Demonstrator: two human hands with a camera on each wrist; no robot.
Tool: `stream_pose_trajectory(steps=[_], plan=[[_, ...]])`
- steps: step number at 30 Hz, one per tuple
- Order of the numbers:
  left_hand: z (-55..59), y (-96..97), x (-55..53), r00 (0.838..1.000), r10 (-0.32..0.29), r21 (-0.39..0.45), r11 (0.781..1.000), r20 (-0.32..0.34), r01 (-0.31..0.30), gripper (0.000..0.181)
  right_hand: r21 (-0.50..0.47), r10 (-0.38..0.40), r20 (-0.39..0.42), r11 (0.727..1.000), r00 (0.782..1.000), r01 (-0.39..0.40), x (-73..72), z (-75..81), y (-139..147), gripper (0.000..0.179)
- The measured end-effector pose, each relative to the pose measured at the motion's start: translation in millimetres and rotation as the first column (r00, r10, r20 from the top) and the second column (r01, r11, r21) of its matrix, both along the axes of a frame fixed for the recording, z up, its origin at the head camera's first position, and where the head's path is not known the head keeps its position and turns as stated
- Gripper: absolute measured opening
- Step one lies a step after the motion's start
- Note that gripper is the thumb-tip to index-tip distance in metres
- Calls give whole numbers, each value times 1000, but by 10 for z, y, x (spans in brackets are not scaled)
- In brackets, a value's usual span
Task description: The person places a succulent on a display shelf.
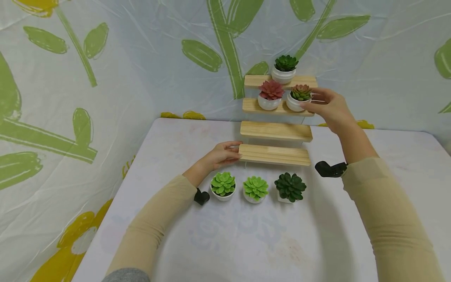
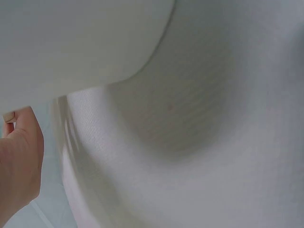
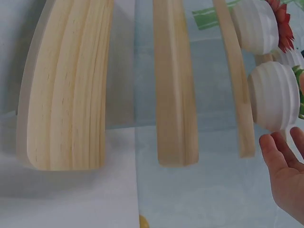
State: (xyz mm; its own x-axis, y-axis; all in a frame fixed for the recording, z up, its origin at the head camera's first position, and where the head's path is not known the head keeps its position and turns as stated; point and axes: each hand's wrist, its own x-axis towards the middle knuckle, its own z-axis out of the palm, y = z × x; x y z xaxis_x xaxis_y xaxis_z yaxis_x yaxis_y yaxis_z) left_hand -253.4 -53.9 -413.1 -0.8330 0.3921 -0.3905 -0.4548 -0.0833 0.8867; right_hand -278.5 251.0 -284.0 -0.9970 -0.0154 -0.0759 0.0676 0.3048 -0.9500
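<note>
Left hand (image 1: 220,156) pinches the lowest flat pale-wood plank (image 1: 275,154); right hand (image 1: 334,110) brackets red-green succulent in round white pot (image 1: 294,103), on second-highest pale-wood plank (image 1: 251,105) (fingers gripping? can't tell). Best seat it flat, stand braced.

Right hand (image 1: 332,109) raised, left hand (image 1: 220,155) lower, arms (image 1: 391,211) outstretched

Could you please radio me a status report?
Right hand at red-green succulent, second shelf from top. Left hand gripping bottom shelf at left end. Red succulent alongside; nothing visibly blocking.
</note>
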Motion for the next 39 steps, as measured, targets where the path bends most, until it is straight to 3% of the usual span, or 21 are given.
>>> stream_pose_trajectory(steps=[10,16,21,23,30,33,39], plan=[[22,-2,11,1000,6,-8,1000,4,-6,56,41,27,-19,999,999,-26,171,52,167,73],[39,-1,13,1000,11,-16,1000,7,-11,57,32,60,-78,998,995,-58,310,18,234,70],[31,-1,11,1000,8,-23,1000,5,-8,57,-108,97,-128,988,987,-111,444,-77,302,61],[23,-3,8,1000,8,-23,1000,6,-8,57,-115,109,-136,986,985,-125,489,-120,320,57],[5,-6,4,1000,9,-5,1000,12,-9,56,-39,156,-108,986,982,-161,642,-297,369,49],[5,-4,6,1000,0,5,1000,5,0,57,-42,169,-125,984,978,-176,720,-389,367,47],[5,-3,11,1000,8,15,1000,-1,-8,56,69,225,-156,974,962,-217,892,-585,343,48]])
